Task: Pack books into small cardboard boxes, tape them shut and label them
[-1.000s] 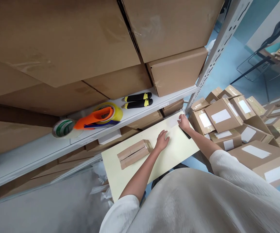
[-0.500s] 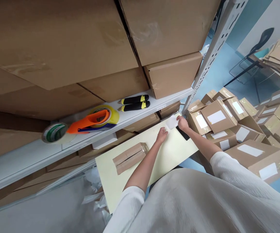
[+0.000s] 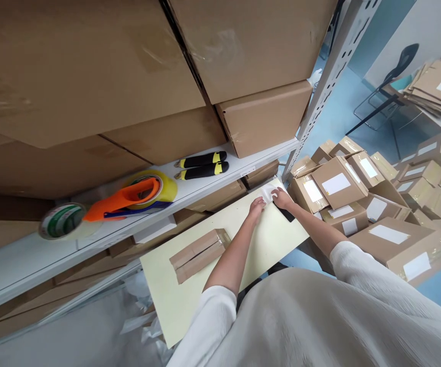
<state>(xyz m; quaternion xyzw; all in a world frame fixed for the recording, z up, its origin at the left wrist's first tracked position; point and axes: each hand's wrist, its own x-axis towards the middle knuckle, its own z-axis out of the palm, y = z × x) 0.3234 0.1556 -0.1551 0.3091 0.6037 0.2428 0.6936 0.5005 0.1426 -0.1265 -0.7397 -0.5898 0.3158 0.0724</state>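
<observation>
On the cream board [image 3: 266, 253], a white label [image 3: 267, 192] sits between my two hands near the far right end. My left hand [image 3: 257, 208] has its fingertips at the label's left edge, and they look pinched on it. From the other side, my right hand [image 3: 281, 198] grips the right edge of the same label. A dark flat object [image 3: 286, 214] lies partly under my right hand. Left of my left forearm rests a narrow cardboard box [image 3: 199, 256], with a dark gap along its top.
Alongside runs a shelf [image 3: 239, 166] with two black-and-yellow cutters [image 3: 202, 166], an orange tape dispenser [image 3: 124, 199] and a tape roll [image 3: 62, 221]. Large cartons [image 3: 266, 117] stand on it. Labelled boxes [image 3: 340, 183] are heaped on the right, beside the shelf's upright post [image 3: 329, 84].
My left hand has moved in to the label, which my right hand held alone before. The label now looks creased or bent between both hands. The view has shifted slightly.
</observation>
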